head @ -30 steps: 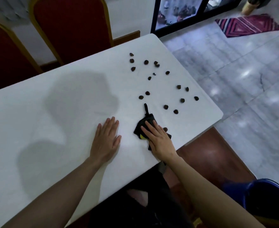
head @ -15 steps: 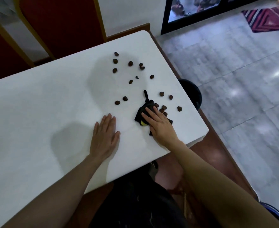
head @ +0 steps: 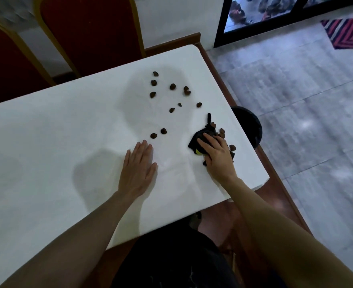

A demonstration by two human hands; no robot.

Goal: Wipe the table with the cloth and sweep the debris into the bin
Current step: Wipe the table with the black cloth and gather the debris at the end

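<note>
The right hand (head: 217,154) is pressing the black cloth (head: 198,140) flat-fingered near the table's (head: 46,142) right edge, debris (head: 222,132) bunching toward the bin (head: 248,125) just beyond, while the left hand (head: 138,165) is resting open.

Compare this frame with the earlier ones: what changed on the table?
The right hand pushed the black cloth toward the table's right edge, bunching nearby debris pieces beside it. The left hand stayed flat on the table; far pieces unmoved.
</note>
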